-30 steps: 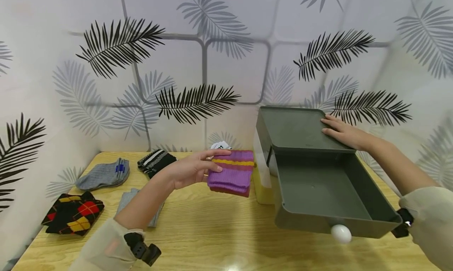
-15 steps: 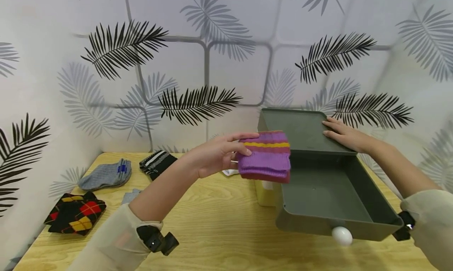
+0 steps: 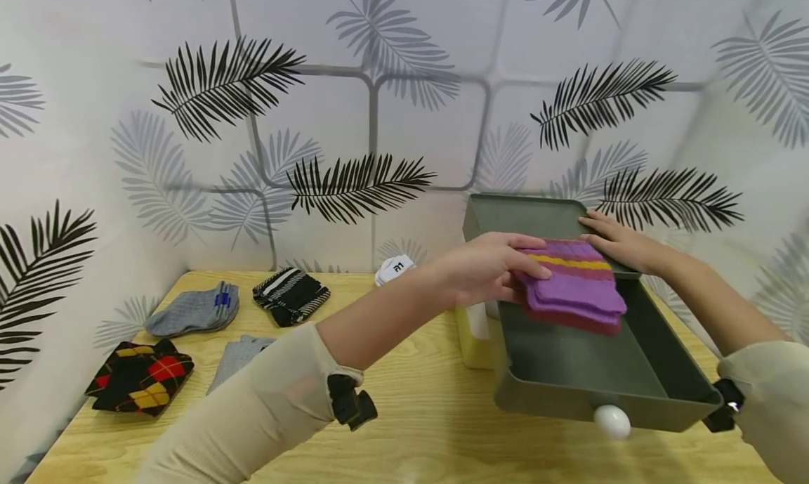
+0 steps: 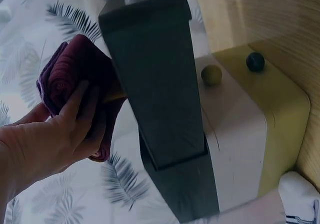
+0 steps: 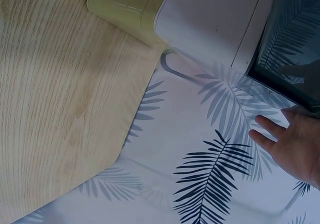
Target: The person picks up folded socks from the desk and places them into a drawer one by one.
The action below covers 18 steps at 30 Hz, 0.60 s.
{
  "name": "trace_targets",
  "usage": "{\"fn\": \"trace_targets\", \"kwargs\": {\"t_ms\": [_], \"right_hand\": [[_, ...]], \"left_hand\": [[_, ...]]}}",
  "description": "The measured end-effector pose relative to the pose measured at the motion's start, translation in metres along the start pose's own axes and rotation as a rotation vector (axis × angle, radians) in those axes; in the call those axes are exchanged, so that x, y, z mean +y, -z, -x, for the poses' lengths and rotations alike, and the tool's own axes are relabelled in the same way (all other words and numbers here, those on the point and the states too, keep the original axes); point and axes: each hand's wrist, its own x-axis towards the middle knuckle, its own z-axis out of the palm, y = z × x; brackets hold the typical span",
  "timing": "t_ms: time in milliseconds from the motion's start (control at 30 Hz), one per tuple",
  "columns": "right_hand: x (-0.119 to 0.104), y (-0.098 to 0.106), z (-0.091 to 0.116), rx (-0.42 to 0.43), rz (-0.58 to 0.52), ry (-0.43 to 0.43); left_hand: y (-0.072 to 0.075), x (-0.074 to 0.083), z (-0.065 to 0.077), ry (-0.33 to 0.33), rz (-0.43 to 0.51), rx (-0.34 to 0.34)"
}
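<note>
A folded pair of purple socks with maroon and yellow stripes is pinched in my left hand. They hang over the pulled-out dark green drawer, above its floor. In the left wrist view the rolled maroon side of the socks shows between thumb and fingers, beside the drawer's outer wall. My right hand rests with fairly straight fingers on the top of the drawer unit. In the right wrist view that hand lies at the unit's upper edge, palm side partly visible.
On the wooden table at left lie grey socks, argyle socks, black-and-white socks and light grey socks. White socks lie near the wall. White and yellow drawers sit below the green one.
My left hand has carried the purple socks rightward from beside the drawer unit to over the open green drawer. The right hand has stayed on the unit's top.
</note>
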Motion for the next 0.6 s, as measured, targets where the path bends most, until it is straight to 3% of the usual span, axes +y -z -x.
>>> {"fn": "trace_targets", "kwargs": {"t_ms": [267, 600], "right_hand": [[0.001, 0.001, -0.001, 0.0, 0.012, 0.0], [0.001, 0.001, 0.0, 0.021, -0.009, 0.002]], "left_hand": [[-0.036, -0.019, -0.028, 0.081, -0.015, 0.079], [-0.05, -0.046, -0.05, 0.112, -0.033, 0.12]]}}
